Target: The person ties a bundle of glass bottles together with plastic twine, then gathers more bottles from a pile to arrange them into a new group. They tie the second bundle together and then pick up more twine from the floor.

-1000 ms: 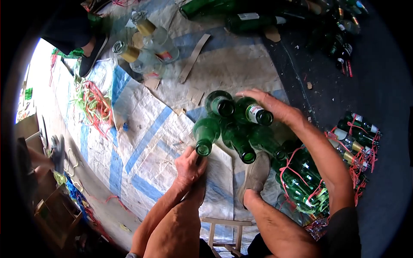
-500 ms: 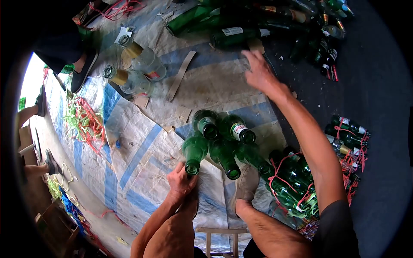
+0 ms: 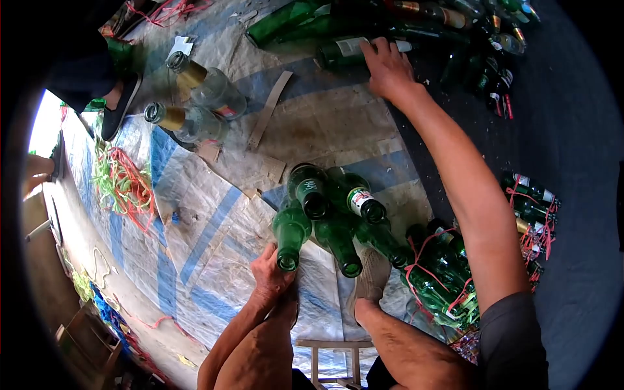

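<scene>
Green glass fills both hands' reach. The right hand (image 3: 388, 67) lies at full stretch on a labelled bottle (image 3: 351, 51) lying flat at the near edge of the loose pile (image 3: 455, 26), fingers curled over its body and closing on it, though whether it is lifted I cannot tell. The left hand (image 3: 273, 279) sits by the knee, fingers wrapped about the neck of the leftmost bottle (image 3: 290, 235) of a cluster (image 3: 331, 208) of about 5 standing tilted together on the woven tarp (image 3: 214, 214), steadying it.

By my reading, the step in hand is fetching 1 more bottle for the cluster; the next move calls for a firm hold on round, slippery glass and a path back that avoids knocking the leaning necks.

Just right of the cluster lies a bundle tied with red string (image 3: 448, 273), with another bundle (image 3: 533, 214) beyond. 2 clear bottles (image 3: 195, 97) and cardboard strips (image 3: 270, 107) lie across the tarp, loose string (image 3: 123, 182) to the left.
</scene>
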{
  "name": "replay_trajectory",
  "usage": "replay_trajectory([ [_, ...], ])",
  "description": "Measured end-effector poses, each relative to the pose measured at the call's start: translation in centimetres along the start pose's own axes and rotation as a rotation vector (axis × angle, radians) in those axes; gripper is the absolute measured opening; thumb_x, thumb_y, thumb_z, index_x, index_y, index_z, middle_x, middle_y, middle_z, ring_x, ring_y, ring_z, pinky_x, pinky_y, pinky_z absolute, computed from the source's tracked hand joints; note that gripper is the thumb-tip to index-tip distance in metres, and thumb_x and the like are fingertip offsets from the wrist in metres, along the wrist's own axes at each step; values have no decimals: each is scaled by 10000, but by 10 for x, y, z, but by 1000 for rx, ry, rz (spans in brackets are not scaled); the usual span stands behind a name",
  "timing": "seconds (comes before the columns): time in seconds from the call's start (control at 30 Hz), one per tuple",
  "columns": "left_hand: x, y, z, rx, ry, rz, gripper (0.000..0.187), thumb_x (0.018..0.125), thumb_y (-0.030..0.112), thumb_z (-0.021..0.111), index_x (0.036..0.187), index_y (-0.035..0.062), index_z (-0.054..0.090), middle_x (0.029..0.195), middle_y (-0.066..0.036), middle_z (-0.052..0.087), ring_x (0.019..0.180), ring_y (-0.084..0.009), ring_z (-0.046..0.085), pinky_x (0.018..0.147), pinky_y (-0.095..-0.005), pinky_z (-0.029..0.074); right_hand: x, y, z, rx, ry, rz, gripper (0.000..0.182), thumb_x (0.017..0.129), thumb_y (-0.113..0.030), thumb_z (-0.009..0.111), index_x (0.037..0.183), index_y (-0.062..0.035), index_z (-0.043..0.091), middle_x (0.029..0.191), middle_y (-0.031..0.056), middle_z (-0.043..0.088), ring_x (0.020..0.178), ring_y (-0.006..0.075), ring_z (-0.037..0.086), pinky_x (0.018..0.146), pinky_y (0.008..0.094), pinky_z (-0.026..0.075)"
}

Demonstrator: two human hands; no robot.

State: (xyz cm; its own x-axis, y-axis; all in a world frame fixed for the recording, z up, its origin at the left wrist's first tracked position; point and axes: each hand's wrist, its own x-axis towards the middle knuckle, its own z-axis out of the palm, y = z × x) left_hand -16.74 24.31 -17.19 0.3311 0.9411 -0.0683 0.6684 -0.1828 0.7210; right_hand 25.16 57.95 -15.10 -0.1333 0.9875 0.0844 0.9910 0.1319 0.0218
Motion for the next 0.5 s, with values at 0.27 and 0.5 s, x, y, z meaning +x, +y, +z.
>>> replay_trajectory([
  [0.27,1,3,-2,12,-5,-13,223,817,173,808,1027,136,743,884,-99,630,671,-363,666,575,-451,538,-35,3,2,135,167,-9,732,823,13,709,1527,-90,538,1335,183,566,1263,433,561,1041,572,502],
  [0.5,5,7,-2,-16,12,-13,185,856,186,846,1002,119,755,887,-106,653,675,-364,685,585,-443,548,-42,20,-14,11,35,57,851,774,-101,847,1557,-134,516,1375,155,539,1316,418,531,1062,556,499],
])
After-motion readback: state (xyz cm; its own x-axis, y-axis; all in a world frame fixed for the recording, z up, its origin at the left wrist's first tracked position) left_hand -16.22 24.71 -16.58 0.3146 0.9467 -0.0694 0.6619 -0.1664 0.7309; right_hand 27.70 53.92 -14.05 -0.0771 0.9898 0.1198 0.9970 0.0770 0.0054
